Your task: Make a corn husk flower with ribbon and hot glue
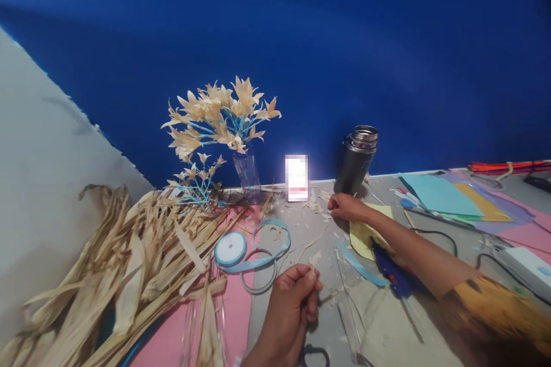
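Note:
My left hand (pixel 293 298) is closed in a pinch above the near middle of the table. A small pale piece of dried corn husk (pixel 315 259) sticks up from between its thumb and finger. My right hand (pixel 346 207) reaches forward to the tabletop in front of the dark flask (pixel 356 160), its fingertips drawn together. Whatever those fingers hold, if anything, is too small to make out. Husk scraps (pixel 316 200) lie just left of that hand. A yellow paper (pixel 365 241) is partly under the right wrist, with a blue glue gun (pixel 390 269) beside the forearm.
Dried husks (pixel 129 264) heap up at left over pink paper (pixel 235 304). A ribbon spool (pixel 230 249) lies near a grey ring (pixel 258 287). Husk flowers (pixel 228 109) stand in a clear vase (pixel 247 175). Coloured sheets (pixel 443 195) and a power strip (pixel 527 269) are at right.

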{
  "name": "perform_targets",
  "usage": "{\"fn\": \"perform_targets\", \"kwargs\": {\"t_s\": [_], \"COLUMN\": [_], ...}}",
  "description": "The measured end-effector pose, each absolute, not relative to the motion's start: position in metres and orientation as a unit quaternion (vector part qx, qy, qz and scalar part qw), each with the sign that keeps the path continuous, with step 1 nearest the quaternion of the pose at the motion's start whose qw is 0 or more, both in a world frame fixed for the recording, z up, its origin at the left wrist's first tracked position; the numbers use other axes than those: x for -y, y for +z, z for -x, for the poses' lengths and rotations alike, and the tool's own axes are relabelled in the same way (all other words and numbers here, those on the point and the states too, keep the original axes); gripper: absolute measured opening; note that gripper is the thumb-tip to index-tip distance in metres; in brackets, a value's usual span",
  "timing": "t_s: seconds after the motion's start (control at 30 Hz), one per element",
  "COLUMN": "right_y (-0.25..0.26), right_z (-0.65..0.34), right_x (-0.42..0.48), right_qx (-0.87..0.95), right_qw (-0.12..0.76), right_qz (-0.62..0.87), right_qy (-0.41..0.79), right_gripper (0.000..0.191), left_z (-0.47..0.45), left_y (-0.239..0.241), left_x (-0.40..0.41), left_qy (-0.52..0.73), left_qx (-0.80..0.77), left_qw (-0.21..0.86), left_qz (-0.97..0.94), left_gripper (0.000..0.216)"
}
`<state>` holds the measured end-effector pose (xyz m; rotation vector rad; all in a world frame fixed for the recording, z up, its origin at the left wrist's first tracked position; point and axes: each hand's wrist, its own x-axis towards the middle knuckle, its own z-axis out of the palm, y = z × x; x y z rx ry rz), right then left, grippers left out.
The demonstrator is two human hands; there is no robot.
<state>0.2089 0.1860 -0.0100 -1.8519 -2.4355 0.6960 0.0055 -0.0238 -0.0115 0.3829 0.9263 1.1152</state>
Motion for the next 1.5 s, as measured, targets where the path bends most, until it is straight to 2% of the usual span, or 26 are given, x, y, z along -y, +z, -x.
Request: {"fn": "perform_targets", "kwargs": {"t_s": [0.13, 0.27, 0.33, 0.4, 0.7, 0.8, 0.87, 0.97, 1.03, 1.1, 1.23, 1.5], "right_y": [0.013, 0.025, 0.025, 0.023, 0.009, 0.010, 0.013, 0.020, 0.025, 0.028, 0.028, 0.019], "right_z": [-0.211, -0.207, -0.202, -0.195, -0.178, -0.180, -0.185, -0.192, -0.195, -0.195, -0.194, -0.199], "right_x": [-0.150, -0.070, -0.031, -0.005, 0.015, 0.020, 0.021, 0.018, 0.015, 0.014, 0.016, 0.023], "right_qx": [0.805, 0.823, 0.835, 0.842, 0.847, 0.835, 0.799, 0.709, 0.658, 0.634, 0.626, 0.557], "right_qw": [0.096, 0.225, 0.348, 0.391, 0.391, 0.409, 0.445, 0.465, 0.426, 0.391, 0.394, 0.423], "right_qz": [0.556, 0.514, 0.424, 0.360, 0.328, 0.351, 0.403, 0.499, 0.518, 0.505, 0.505, 0.514], "right_qy": [0.181, 0.093, -0.043, -0.099, -0.149, -0.108, -0.034, 0.180, 0.344, 0.437, 0.444, 0.497], "right_gripper": [0.016, 0.025, 0.023, 0.022, 0.019, 0.020, 0.018, 0.017, 0.029, 0.039, 0.043, 0.052], "left_z": [-0.005, -0.007, -0.010, -0.013, -0.025, -0.026, -0.026, -0.025, -0.025, -0.027, -0.030, -0.029], "left_y": [-0.006, 0.002, 0.007, 0.012, 0.022, 0.022, 0.022, 0.022, 0.021, 0.020, 0.019, 0.021], "left_x": [0.023, 0.023, 0.024, 0.026, 0.040, 0.039, 0.038, 0.038, 0.038, 0.038, 0.035, 0.025], "left_qy": [0.510, 0.535, 0.543, 0.549, 0.573, 0.584, 0.586, 0.581, 0.574, 0.562, 0.556, 0.561], "left_qx": [-0.413, -0.389, -0.385, -0.378, -0.381, -0.393, -0.409, -0.438, -0.457, -0.475, -0.482, -0.403], "left_qw": [0.738, 0.740, 0.738, 0.735, 0.711, 0.693, 0.678, 0.652, 0.634, 0.618, 0.616, 0.699], "left_qz": [-0.158, -0.121, -0.112, -0.120, -0.144, -0.156, -0.174, -0.214, -0.245, -0.277, -0.281, -0.182], "left_gripper": [0.049, 0.048, 0.047, 0.045, 0.041, 0.042, 0.041, 0.038, 0.036, 0.034, 0.033, 0.043]}}
